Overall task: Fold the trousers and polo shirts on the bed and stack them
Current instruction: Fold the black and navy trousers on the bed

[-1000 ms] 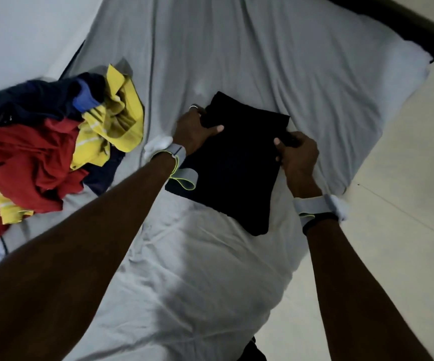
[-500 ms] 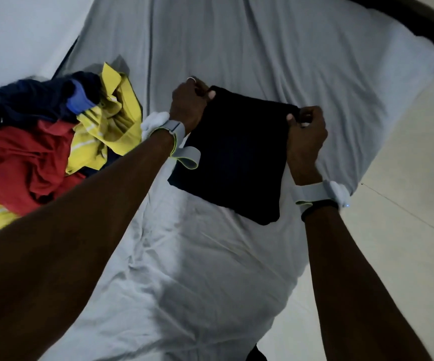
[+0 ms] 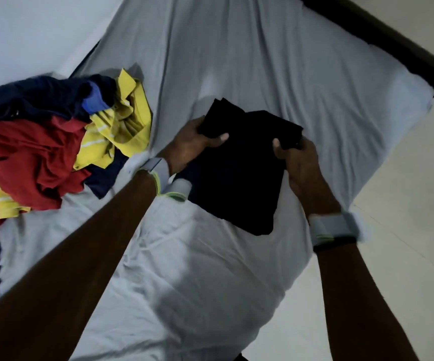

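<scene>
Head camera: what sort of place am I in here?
Most likely a bedroom: a bed in grey, a pile of unfolded clothes on it, and a folded black garment lying beside the pile.

The bed (image 3: pixel 262 61) fills the middle of the view, running from near to far. A folded garment (image 3: pixel 236 178) lies on it towards the right edge. The left hand (image 3: pixel 192 144) grips the garment's far left corner with the thumb on top, and the right hand (image 3: pixel 299 165) grips its far right edge. A heap of clothes (image 3: pixel 41 152) sits on the bed's left side, well apart from the garment. The wall (image 3: pixel 28 29) stands behind the heap at far left. The floor (image 3: pixel 406 230) lies right of the bed, and the bed frame (image 3: pixel 393 40) runs along its far right end.
</scene>
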`<state>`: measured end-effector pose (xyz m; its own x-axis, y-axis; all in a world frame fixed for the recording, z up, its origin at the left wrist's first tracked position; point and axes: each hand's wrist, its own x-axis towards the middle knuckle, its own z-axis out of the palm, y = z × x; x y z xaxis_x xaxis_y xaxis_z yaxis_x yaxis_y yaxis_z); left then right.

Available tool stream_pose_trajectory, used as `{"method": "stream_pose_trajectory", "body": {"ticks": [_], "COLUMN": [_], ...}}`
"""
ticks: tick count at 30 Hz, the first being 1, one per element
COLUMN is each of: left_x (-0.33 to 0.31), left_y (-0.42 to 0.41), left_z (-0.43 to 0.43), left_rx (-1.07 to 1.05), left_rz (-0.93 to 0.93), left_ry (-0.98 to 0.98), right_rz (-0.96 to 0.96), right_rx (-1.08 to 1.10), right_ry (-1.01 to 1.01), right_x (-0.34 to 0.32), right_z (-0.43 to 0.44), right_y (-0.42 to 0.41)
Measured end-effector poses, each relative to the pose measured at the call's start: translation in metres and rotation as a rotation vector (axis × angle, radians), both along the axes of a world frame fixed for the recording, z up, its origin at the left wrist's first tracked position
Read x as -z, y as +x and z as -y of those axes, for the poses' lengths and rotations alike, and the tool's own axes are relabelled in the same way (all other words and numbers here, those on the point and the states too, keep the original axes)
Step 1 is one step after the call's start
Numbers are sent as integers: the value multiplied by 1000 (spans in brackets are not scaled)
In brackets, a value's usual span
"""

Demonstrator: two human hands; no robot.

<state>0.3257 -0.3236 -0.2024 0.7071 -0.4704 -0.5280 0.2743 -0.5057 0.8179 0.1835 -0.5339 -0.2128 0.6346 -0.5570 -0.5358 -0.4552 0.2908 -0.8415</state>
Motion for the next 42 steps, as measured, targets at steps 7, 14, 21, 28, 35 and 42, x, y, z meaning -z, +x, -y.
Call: {"method": "stream_pose_trajectory", "body": {"ticks": [7,14,21,28,35,42], "left_x": [-126,-138,-121,-78,-45,60], "left_y": [-92,-149,-220,-257,-204,-114], "left_z": [-62,-117,-55,74,176,165], "left_rx": [-284,-25,-93,-285,-593,-934], "left_rz": [-111,174,61,-119,-232,-314], "left_ry": [-271,-134,-161,-169,-137,-110], "right_rz": [354,244,64,-62,-75,-39], "right_rx": [-152,-239,-290,-466,-837,-984], "right_ry": [-634,-491,-433,-536,-577,-516], "right_x": [-147,-149,-170,-147,-113,29], "right_z": [-60,-64,7,122,221,206], "right_y": [-100,-142,-159,-112,17,150]}}
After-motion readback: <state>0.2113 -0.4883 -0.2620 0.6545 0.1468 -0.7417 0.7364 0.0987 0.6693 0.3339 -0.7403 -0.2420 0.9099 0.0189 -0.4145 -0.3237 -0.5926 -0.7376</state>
